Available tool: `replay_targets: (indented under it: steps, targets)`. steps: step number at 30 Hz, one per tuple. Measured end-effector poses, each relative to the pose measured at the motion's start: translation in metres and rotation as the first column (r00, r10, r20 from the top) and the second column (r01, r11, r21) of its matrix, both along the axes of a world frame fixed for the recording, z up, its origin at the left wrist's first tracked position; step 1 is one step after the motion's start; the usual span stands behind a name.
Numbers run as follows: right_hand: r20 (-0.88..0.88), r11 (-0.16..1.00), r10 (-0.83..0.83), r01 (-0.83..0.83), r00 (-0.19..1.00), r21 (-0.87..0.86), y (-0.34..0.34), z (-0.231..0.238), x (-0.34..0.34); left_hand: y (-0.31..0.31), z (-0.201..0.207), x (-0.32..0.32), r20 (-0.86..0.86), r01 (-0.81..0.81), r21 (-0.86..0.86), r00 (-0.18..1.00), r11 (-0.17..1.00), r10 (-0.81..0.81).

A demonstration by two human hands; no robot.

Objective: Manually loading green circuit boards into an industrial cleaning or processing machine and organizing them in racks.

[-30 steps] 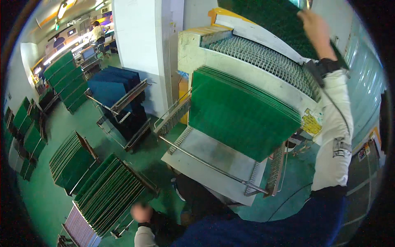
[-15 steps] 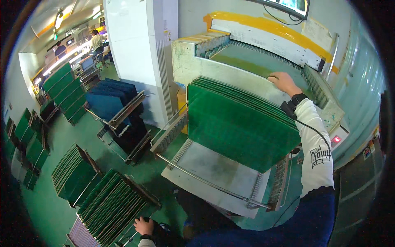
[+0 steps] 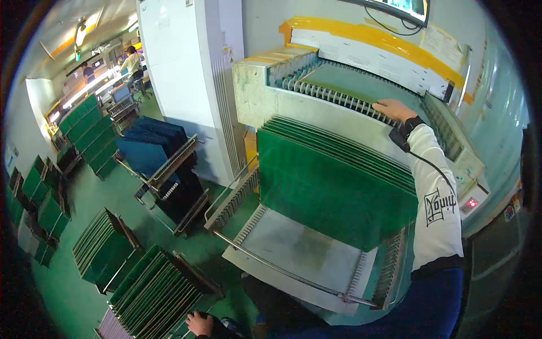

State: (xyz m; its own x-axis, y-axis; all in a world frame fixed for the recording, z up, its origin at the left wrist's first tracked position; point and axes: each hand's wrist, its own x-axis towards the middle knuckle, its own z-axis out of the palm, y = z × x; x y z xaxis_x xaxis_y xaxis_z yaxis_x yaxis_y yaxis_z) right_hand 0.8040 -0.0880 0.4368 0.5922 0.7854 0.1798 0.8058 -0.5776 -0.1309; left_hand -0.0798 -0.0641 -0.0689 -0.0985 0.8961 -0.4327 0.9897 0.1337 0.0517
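My right hand (image 3: 394,110) lies over the front edge of a pale conveyor machine (image 3: 327,110), its fingers stretched out beside the exposed rollers (image 3: 339,98). A flat greenish panel (image 3: 353,79) lies on the rollers farther in. Just below the machine, several green panels (image 3: 333,186) stand on edge in a metal rack (image 3: 282,260). Low at the left, my left hand (image 3: 200,324) is curled beside a floor rack of green panels (image 3: 152,294); what its fingers close on is hidden.
Blue panels (image 3: 149,141) stand in a rack left of the machine, by a white cabinet (image 3: 175,73). More racked green panels (image 3: 87,133) line the left floor. A monitor (image 3: 395,10) hangs above; a clear plastic curtain (image 3: 497,130) is at right. People work far back.
The panel on the machine has slid inward, away from the front edge, baring the front rollers. My right hand stays near that edge. The view has shifted slightly.
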Motion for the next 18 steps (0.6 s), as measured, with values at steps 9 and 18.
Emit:
replay_targets:
  steps: [9, 18]
  targets:
    - [0.023, 1.000, -0.001, 0.001, 1.000, -0.014, 0.006, -0.001, 0.028, 0.003, 0.021, 0.015, -0.030, -0.006, -0.125, 1.000, 0.992, 0.002]
    - [0.171, 0.994, -0.026, 0.008, 0.985, 0.105, -0.018, 0.015, -0.026, -0.004, -0.006, 0.015, -0.042, -0.022, 0.204, 0.999, 0.979, 0.031]
